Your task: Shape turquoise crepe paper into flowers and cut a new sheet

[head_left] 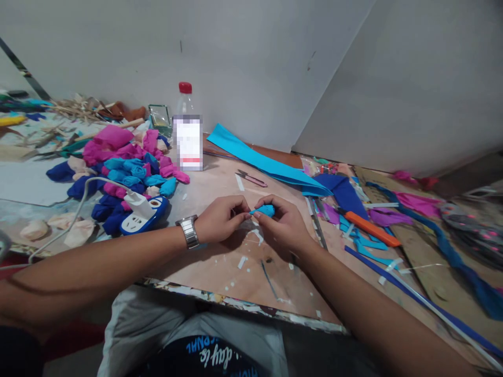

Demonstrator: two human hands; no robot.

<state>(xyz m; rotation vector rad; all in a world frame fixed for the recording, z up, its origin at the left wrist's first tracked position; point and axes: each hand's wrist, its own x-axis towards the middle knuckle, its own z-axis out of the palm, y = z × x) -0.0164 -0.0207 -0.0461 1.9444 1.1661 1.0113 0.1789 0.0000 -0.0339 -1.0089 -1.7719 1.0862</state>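
A small rolled bud of bright blue material [265,210], crepe paper or cloth, is held between my hands just above the table. My right hand [288,222] has its thumb and fingers closed around the bud's thick end. At the narrow end, my left hand [223,217] pinches the tip between thumb and fingers. Beyond my hands lie pink-handled thread snips [253,179]. A long folded strip of the same blue [255,157] stretches behind them. To the left is a heap of similar rolled buds [129,170] in blue, dark blue, pink and cream.
A clear bottle with a red cap [185,88] stands near the wall. A blue-white power strip [143,217] with a plugged-in white cord sits left of my wrist. On the right are an orange utility knife [371,228], blue scraps and a dark blue strip [424,298].
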